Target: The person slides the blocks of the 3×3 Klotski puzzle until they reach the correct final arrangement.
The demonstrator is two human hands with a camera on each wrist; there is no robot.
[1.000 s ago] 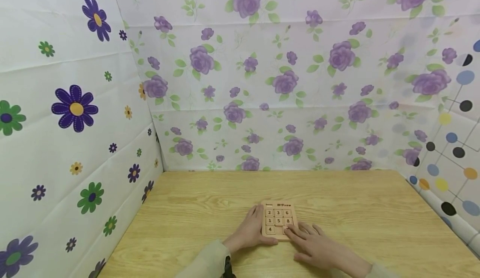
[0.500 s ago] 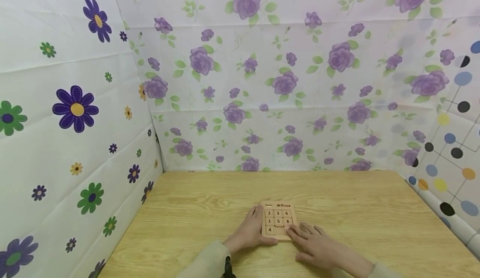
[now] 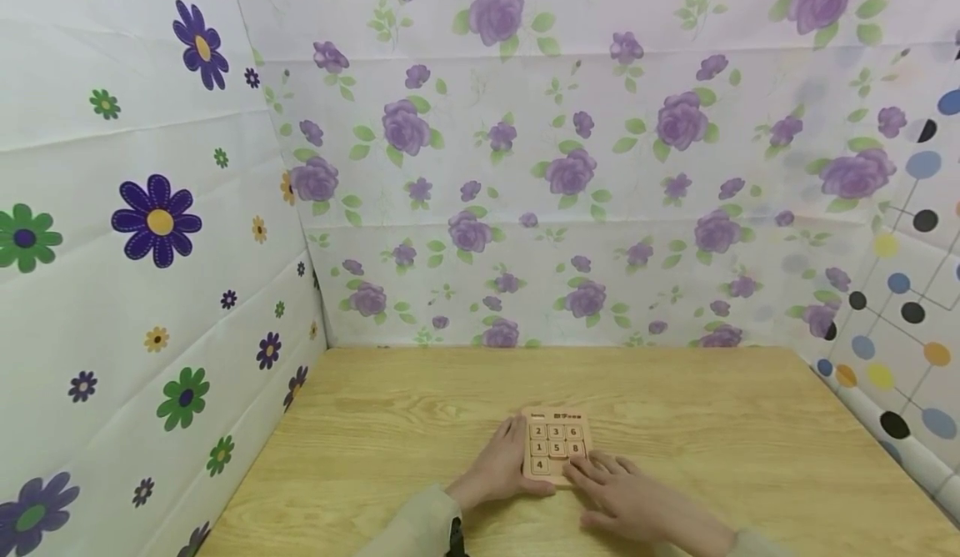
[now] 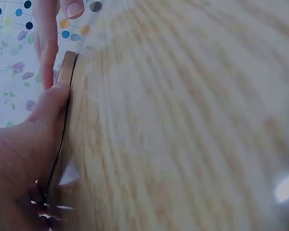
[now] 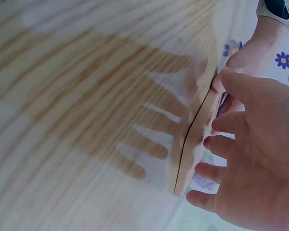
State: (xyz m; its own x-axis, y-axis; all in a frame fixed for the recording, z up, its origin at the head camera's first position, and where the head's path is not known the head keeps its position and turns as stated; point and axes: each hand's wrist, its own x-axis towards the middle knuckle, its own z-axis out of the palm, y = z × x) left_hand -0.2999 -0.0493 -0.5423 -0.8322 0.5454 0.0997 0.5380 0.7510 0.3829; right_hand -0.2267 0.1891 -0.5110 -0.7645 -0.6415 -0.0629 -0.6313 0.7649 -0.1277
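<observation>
A light wooden sliding number puzzle [image 3: 557,416] lies flat on the table, with several numbered square tiles in its frame. Its rows read 2, 3, 6, then 1, 5, 8, with the 4 tile [image 3: 539,464] at the lower left. My left hand [image 3: 497,462] grips the puzzle's left side, thumb along the near edge. My right hand [image 3: 626,494] reaches over the lower right corner, fingers extended, fingertips on the bottom row and covering its right part. In the right wrist view, the right fingers [image 5: 213,172] spread above the board's edge [image 5: 195,139].
The wood-grain table [image 3: 405,424] spreads around the puzzle. Flowered cloth [image 3: 465,165] hangs behind it, a daisy-print cloth [image 3: 90,290] at the left and a dotted cloth [image 3: 907,332] at the right. A black band [image 3: 456,536] circles the left wrist.
My right hand has shifted slightly left along the bottom row, and its fingertips now hide the tile that partly showed there. The left hand keeps its hold. The head view has tilted slightly up.
</observation>
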